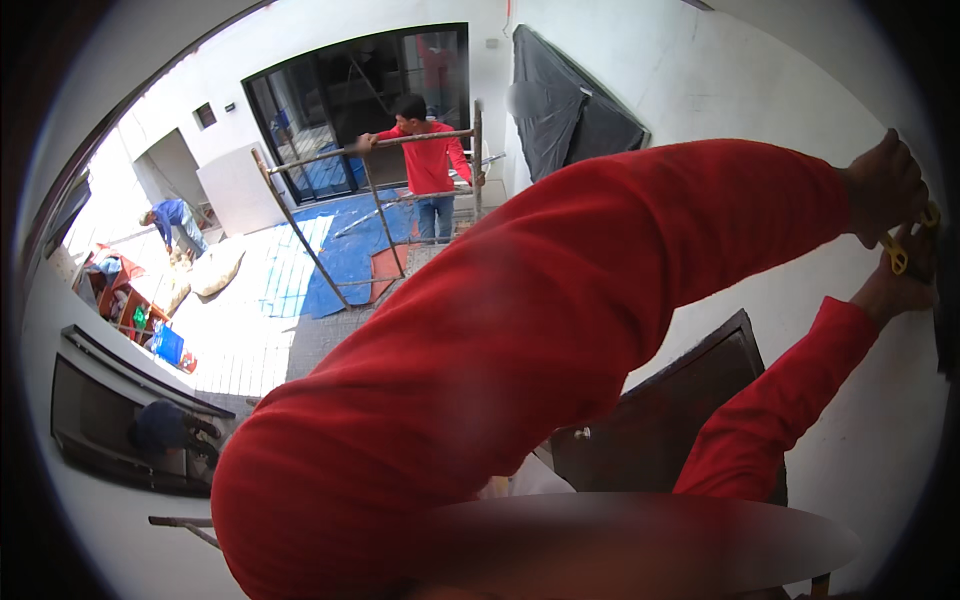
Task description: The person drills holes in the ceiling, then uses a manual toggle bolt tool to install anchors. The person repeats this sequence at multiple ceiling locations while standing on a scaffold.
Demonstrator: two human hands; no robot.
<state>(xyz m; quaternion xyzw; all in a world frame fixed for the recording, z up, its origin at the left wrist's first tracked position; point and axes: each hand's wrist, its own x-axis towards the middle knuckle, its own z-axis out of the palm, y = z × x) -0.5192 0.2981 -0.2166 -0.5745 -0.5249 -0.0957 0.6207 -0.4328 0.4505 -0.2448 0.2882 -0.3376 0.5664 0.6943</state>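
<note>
Yellow loops (896,258) of a small object show between the hands, against the right hand (903,288); just above, the left hand (885,185) has bent fingers. I cannot tell whether either is closed on it. Behind both is a pale wall (790,115); lower and leftward stands a dark door (650,425); far left of them, a co-worker (430,160) touches a metal frame (384,218)

Yellow loop handles (899,262), 2 red sleeves (560,290), blue tarp (355,255), white wall (700,90), black sheeting (550,110).
</note>
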